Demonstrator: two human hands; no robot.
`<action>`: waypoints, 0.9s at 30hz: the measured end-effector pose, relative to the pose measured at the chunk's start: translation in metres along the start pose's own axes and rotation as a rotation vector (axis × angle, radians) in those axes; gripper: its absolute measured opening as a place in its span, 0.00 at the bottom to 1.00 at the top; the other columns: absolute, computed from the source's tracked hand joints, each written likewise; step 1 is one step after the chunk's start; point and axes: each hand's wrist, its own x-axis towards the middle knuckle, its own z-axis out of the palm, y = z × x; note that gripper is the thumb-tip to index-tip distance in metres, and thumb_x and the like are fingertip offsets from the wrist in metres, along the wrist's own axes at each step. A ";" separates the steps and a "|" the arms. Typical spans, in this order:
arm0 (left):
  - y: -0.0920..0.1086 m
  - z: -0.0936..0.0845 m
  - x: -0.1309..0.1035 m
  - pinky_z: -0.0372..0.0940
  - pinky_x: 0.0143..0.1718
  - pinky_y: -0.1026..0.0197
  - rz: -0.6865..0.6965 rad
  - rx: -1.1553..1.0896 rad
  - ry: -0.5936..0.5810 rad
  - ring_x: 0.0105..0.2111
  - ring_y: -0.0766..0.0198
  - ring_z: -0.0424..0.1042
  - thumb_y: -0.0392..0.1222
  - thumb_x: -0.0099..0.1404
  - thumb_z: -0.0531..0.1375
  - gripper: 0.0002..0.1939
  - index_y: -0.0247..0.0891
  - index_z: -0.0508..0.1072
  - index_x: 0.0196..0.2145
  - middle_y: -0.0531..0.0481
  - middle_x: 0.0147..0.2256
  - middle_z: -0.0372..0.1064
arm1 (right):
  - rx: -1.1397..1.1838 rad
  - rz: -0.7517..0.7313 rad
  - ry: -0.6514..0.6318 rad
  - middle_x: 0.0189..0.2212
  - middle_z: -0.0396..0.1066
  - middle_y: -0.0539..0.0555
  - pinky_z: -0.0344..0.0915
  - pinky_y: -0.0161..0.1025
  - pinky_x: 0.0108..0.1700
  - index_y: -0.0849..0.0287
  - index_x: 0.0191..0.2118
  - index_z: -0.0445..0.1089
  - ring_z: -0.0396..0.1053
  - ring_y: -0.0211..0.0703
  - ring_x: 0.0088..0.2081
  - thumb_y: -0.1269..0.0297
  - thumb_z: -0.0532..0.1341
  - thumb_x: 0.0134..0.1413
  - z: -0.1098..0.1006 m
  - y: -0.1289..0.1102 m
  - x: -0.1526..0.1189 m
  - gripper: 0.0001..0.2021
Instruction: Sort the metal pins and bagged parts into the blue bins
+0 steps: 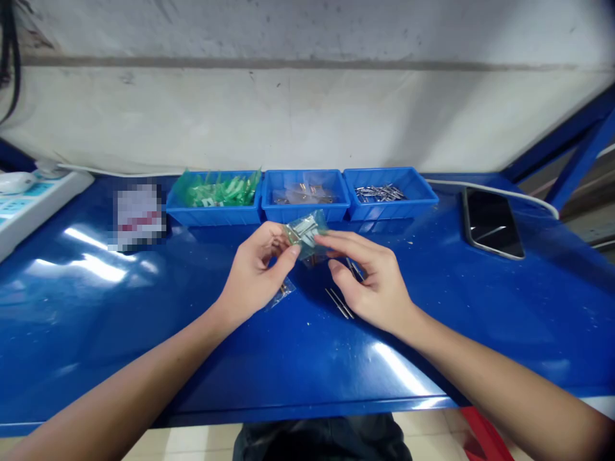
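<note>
A small clear, greenish plastic bag (pixel 307 232) with pale pieces inside is pinched between the thumb and fingers of my left hand (pixel 259 269). My right hand (pixel 369 275) touches the bag's right side with its fingertips, its thumb held apart below. Under my left hand, another small clear bag (pixel 281 293) with brass-coloured bits lies on the blue table. Several thin metal pins (pixel 339 303) lie beside and partly beneath my right hand.
Against the wall stand three blue bins: one with green bags (pixel 214 216), one with clear bags (pixel 306 212), one with metal pins (pixel 394 210). A phone (pixel 494 223) lies right, a power strip (pixel 41 208) left, near a blurred packet (pixel 139 216).
</note>
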 end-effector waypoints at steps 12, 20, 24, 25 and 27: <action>0.008 -0.002 -0.003 0.63 0.37 0.61 0.306 0.444 -0.072 0.36 0.63 0.67 0.33 0.61 0.58 0.05 0.38 0.72 0.35 0.49 0.36 0.67 | 0.113 0.165 -0.060 0.36 0.75 0.51 0.67 0.37 0.38 0.56 0.45 0.73 0.72 0.39 0.35 0.66 0.55 0.59 0.001 0.001 0.001 0.12; -0.001 -0.006 0.001 0.55 0.24 0.65 -0.186 -0.189 -0.071 0.24 0.68 0.61 0.49 0.68 0.51 0.15 0.37 0.70 0.32 0.52 0.25 0.62 | -0.013 0.012 -0.021 0.29 0.72 0.52 0.64 0.37 0.32 0.60 0.49 0.71 0.67 0.36 0.28 0.72 0.55 0.57 0.002 0.002 0.000 0.15; -0.002 -0.001 0.000 0.57 0.24 0.66 -0.203 -0.154 -0.035 0.23 0.69 0.61 0.40 0.64 0.58 0.04 0.38 0.69 0.32 0.54 0.24 0.63 | 0.033 0.018 -0.066 0.41 0.70 0.54 0.65 0.41 0.45 0.56 0.50 0.70 0.68 0.40 0.41 0.73 0.55 0.56 0.000 0.000 0.002 0.16; -0.002 0.000 -0.001 0.58 0.25 0.66 -0.152 -0.111 -0.013 0.24 0.69 0.62 0.38 0.64 0.58 0.03 0.38 0.69 0.32 0.54 0.25 0.63 | 0.057 0.030 -0.072 0.44 0.69 0.55 0.63 0.42 0.48 0.55 0.48 0.70 0.67 0.41 0.45 0.72 0.56 0.55 -0.001 0.001 0.002 0.16; 0.000 0.001 -0.003 0.59 0.27 0.65 0.013 0.024 0.022 0.25 0.69 0.63 0.34 0.62 0.58 0.02 0.38 0.68 0.33 0.54 0.27 0.65 | 0.100 0.093 -0.055 0.47 0.66 0.55 0.63 0.43 0.49 0.55 0.44 0.72 0.65 0.43 0.49 0.68 0.59 0.54 -0.003 0.002 0.004 0.11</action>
